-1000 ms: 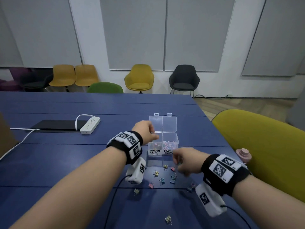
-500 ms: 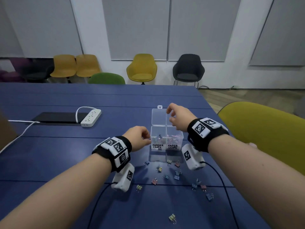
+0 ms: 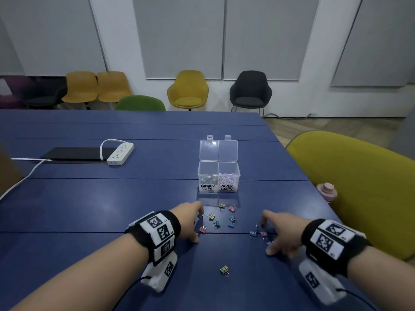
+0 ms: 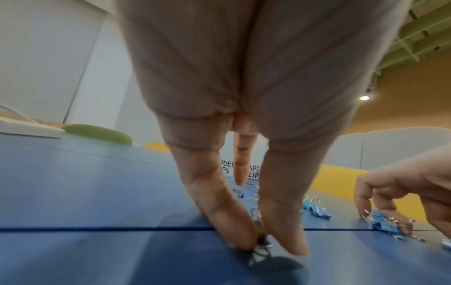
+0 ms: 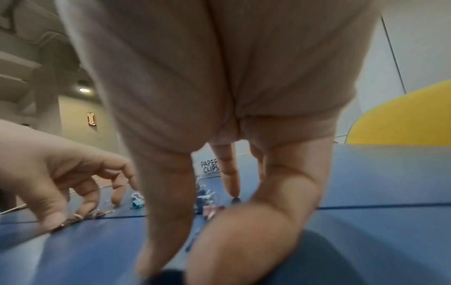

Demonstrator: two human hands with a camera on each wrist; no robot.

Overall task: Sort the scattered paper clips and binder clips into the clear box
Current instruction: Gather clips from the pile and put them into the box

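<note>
The clear box point(image 3: 238, 176) stands open on the blue table, labelled BINDER CLIPS on the left and PAPER CLIPS on the right. Pink paper clips point(image 3: 226, 179) lie in its right compartment. Several coloured binder clips point(image 3: 231, 217) lie scattered in front of it, and one yellow clip point(image 3: 224, 270) lies nearer me. My left hand point(image 3: 194, 236) is down on the table and pinches a small binder clip point(image 4: 260, 231), which is hidden in the head view. My right hand point(image 3: 270, 248) reaches down with straight fingers on either side of a blue clip point(image 3: 269, 243), not pinching it.
A white power strip point(image 3: 120, 153) and a black pad point(image 3: 74, 154) lie at the far left. A pink bottle top point(image 3: 326, 190) shows past the table's right edge, next to a yellow-green chair point(image 3: 359, 187). Other chairs line the back wall.
Both hands dropped from the box to the scattered clips. The right hand came back from above the box to the right-hand clips. The left hand moved from beside the box onto a clip.
</note>
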